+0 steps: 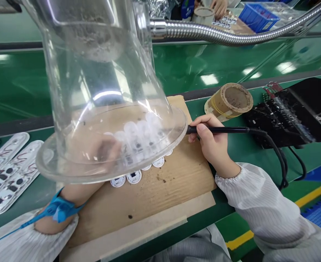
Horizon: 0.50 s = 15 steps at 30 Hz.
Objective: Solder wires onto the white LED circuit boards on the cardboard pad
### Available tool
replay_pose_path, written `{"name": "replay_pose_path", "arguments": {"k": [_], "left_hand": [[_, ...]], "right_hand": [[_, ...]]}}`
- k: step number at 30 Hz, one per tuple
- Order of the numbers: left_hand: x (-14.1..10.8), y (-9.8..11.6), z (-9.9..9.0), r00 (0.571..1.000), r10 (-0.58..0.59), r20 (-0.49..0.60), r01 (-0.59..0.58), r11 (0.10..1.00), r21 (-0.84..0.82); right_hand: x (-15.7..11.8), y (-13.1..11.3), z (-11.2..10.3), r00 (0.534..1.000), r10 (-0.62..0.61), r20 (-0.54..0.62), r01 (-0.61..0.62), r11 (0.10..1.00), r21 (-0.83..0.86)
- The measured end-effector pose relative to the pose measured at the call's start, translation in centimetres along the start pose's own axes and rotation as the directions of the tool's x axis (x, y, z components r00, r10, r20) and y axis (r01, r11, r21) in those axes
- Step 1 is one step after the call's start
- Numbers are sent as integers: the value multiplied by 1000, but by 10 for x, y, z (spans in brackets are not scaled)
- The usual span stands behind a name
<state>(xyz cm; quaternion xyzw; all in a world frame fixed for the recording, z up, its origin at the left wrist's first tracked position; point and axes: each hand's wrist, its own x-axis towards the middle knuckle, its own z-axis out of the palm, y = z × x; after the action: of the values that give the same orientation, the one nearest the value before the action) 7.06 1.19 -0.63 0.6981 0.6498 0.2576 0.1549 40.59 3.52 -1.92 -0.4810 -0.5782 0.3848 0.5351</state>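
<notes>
My right hand (213, 145) is closed around the black handle of a soldering iron (231, 130), which points left; its tip is hidden behind the rim of a clear fume hood (116, 83). Seen blurred through that hood, my left hand (105, 151) is beside the round white circuit boards; its fingers are too smeared to read. The small round boards (134, 177) lie in rows on a brown cardboard sheet (149, 207), several of them under the hood. A blue strap (59, 208) with a cord is around my left wrist.
Long white boards with wires (10, 178) lie at the left. Behind my right hand, a tape-wrapped round container (228, 102) stands near a black holder with metal pieces (288, 116). A flexible metal hose (217, 32) crosses above. Across the bench are a person's hand (219, 7) and a blue basket (258, 17).
</notes>
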Motion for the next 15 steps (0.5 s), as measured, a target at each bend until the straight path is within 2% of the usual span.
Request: {"name": "replay_pose_path", "arguments": {"k": [4,9,15], "left_hand": [[2,2,0,998,58,32,-57,998,-41],[4,10,-4,992,97,76,-100,994,41],[2,11,-6,1000,29,-9,-29,999,-12]], "right_hand": [[-1,-3,0,999,-36,7,36,999,-38],[0,-6,1,995,-95,23,96,993,-68],[2,-3,1,991,-118,-57,122,990,76]]}}
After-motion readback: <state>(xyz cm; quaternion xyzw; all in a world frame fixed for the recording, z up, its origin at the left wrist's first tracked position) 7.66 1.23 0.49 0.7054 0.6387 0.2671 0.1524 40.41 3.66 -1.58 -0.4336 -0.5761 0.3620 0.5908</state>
